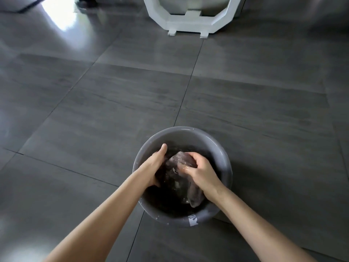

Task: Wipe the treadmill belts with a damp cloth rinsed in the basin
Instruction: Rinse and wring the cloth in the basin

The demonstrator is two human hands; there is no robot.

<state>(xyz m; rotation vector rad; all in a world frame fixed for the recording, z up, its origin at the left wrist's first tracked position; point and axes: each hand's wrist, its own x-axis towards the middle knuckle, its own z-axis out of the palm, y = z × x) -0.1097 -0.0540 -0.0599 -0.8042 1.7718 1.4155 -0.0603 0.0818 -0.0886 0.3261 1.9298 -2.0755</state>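
Both hands in the basin, cloth clamped between them

I've got the basin (pixel 181 129) sitting on the floor (pixel 113 91) right at my feet, and the cloth (pixel 175 160) is down in the water inside it. My left hand (pixel 157 165) grips the bunched end from the left with the thumb sticking up, and my right hand (pixel 200 171) curls over it from the right, so the two sit close together. The cloth's long line runs from that bunch back toward me, with its tail under my right wrist by the near right rim. I reckon the next move is lifting straight up and wringing, and the right hand covers more of it. No belt is in sight. A white frame (pixel 190 23) stands well apart at the far edge of the floor, and I can't tell what it belongs to.
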